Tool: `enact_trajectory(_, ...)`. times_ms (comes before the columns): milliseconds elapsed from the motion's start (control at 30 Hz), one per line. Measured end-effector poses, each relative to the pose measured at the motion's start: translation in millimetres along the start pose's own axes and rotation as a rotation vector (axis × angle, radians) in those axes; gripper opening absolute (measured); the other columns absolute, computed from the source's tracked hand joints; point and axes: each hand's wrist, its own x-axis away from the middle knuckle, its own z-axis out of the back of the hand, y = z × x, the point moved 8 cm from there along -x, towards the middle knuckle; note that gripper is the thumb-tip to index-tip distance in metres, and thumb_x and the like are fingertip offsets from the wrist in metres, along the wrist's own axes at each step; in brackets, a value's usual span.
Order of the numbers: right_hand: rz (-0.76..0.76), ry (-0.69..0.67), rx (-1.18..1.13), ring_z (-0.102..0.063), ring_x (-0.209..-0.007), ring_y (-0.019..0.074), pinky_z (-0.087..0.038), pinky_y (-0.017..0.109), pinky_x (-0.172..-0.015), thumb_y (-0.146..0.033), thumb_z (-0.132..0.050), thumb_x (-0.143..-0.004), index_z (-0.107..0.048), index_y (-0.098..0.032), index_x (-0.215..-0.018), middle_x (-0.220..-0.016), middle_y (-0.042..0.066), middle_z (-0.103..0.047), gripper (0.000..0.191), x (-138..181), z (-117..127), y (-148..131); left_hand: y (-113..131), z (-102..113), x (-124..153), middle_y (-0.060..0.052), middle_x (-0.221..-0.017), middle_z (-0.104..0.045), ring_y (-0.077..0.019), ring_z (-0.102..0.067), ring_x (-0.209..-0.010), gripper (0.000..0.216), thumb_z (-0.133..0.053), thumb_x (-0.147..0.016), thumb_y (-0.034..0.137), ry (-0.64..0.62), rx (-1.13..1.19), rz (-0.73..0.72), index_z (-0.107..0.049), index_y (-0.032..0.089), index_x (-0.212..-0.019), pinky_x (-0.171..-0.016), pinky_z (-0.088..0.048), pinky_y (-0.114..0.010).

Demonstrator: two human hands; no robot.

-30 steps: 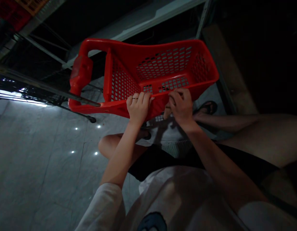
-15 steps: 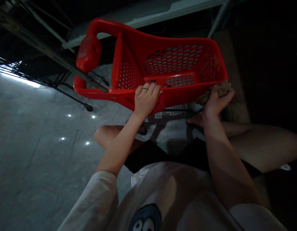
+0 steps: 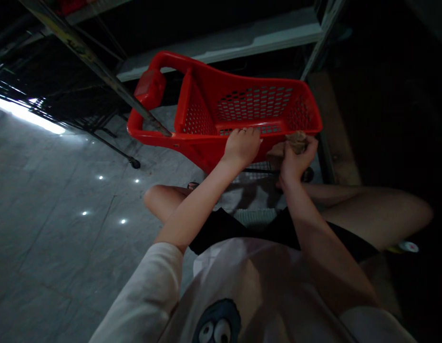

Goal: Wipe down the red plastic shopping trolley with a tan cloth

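Observation:
A red plastic shopping-cart basket [image 3: 206, 102] with perforated walls and a thick handle stands in front of my knees. My left hand [image 3: 242, 145] is closed over its near rim, fingers curled onto the edge, a ring on one finger. My right hand [image 3: 295, 155] is closed on a crumpled brownish cloth [image 3: 297, 139], pressed against the near rim close to the basket's right corner. I am seated low, in black shorts and a white shirt.
Metal shelving legs [image 3: 88, 57] and a dark rack stand to the left and behind the basket. A pale shelf board [image 3: 242, 40] runs along the back. The grey tiled floor [image 3: 56, 228] spreads out on the left. A wooden plank [image 3: 335, 138] lies on the right.
My right hand went from beside my left hand out to the basket's right corner, where the cloth shows in it, then back partway along the rim. My left hand kept its grip.

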Motion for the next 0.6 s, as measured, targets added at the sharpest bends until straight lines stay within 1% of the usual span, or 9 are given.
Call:
enact_trajectory(67,0.068,0.004,-0.017,-0.063,-0.126,0.0334,-0.053,0.057,-0.112,-0.030,-0.055,-0.081,-0.052,-0.020,-0.130,-0.129,0.017,-0.061,0.050,-2,7,-24,16,-6,-15,-0.018,-0.134,-0.075,-0.0302,-0.068,-0.123,0.034,-0.040,-0.116,0.025,-0.032,0.033,-0.054,-0.066,0.010,-0.134,-0.100,-0.044,-0.040)
enact_trajectory(133,0.158,0.029,-0.054,-0.063,-0.127,0.0323,-0.053,0.057,-0.113,-0.027,-0.053,-0.081,-0.053,-0.022,-0.132,-0.130,0.015,-0.061,0.051,-10,17,-44,25,-13,-25,-0.017,-0.133,-0.076,-0.0296,-0.071,-0.118,0.034,-0.039,-0.116,0.022,-0.031,0.040,-0.087,-0.066,0.012,-0.134,-0.091,-0.045,-0.040)
enact_trajectory(233,0.285,-0.012,-0.058,-0.063,-0.129,0.0327,-0.051,0.058,-0.116,-0.026,-0.057,-0.084,-0.065,-0.024,-0.123,-0.128,0.014,-0.061,0.040,-25,24,-61,24,-21,-29,-0.018,-0.127,-0.077,-0.0318,-0.072,-0.110,0.038,-0.036,-0.118,0.031,-0.008,0.024,-0.086,-0.065,0.013,-0.134,-0.082,-0.044,-0.041)
enact_trajectory(300,0.337,-0.107,0.000,-0.061,-0.131,0.0350,-0.049,0.059,-0.119,-0.029,-0.064,-0.085,-0.072,-0.020,-0.118,-0.132,0.018,-0.060,0.035,-28,20,-64,22,-24,-27,-0.018,-0.125,-0.077,-0.0325,-0.072,-0.111,0.041,-0.032,-0.119,0.034,0.019,0.017,-0.098,-0.065,0.013,-0.133,-0.084,-0.045,-0.042)
enact_trajectory(333,0.364,-0.169,0.042,-0.059,-0.135,0.0366,-0.047,0.060,-0.120,-0.031,-0.066,-0.086,-0.074,-0.017,-0.121,-0.137,0.020,-0.058,0.038,-26,17,-63,21,-24,-25,-0.018,-0.124,-0.077,-0.0322,-0.072,-0.112,0.041,-0.031,-0.119,0.032,0.031,0.017,-0.107,-0.065,0.014,-0.132,-0.086,-0.045,-0.043)
enact_trajectory(400,0.422,-0.300,0.139,-0.054,-0.143,0.0389,-0.041,0.064,-0.124,-0.033,-0.063,-0.093,-0.070,-0.015,-0.137,-0.150,0.023,-0.054,0.049,-16,10,-59,21,-24,-21,-0.017,-0.124,-0.077,-0.0318,-0.071,-0.113,0.040,-0.030,-0.118,0.029,0.047,0.027,-0.115,-0.065,0.015,-0.129,-0.090,-0.045,-0.043)
enact_trajectory(467,0.478,-0.378,0.205,-0.047,-0.151,0.0395,-0.036,0.069,-0.126,-0.029,-0.052,-0.099,-0.064,-0.019,-0.151,-0.161,0.021,-0.049,0.054,-8,11,-55,22,-24,-19,-0.016,-0.124,-0.077,-0.0318,-0.071,-0.113,0.041,-0.028,-0.118,0.028,0.055,0.033,-0.118,-0.066,0.016,-0.128,-0.091,-0.045,-0.044)
enact_trajectory(500,0.491,-0.393,0.221,-0.045,-0.153,0.0392,-0.035,0.070,-0.127,-0.027,-0.048,-0.100,-0.062,-0.023,-0.154,-0.164,0.019,-0.048,0.056,-6,14,-53,22,-24,-19,-0.015,-0.124,-0.077,-0.0316,-0.071,-0.113,0.041,-0.028,-0.118,0.029,0.058,0.034,-0.118,-0.066,0.016,-0.127,-0.092,-0.045,-0.044)
enact_trajectory(600,0.468,-0.428,0.241,-0.046,-0.153,0.0369,-0.038,0.068,-0.126,-0.027,-0.045,-0.102,-0.063,-0.034,-0.154,-0.164,0.013,-0.051,0.055,-11,24,-49,24,-24,-20,-0.015,-0.124,-0.077,-0.0300,-0.072,-0.114,0.041,-0.028,-0.118,0.026,0.062,0.021,-0.120,-0.066,0.016,-0.128,-0.093,-0.044,-0.042)
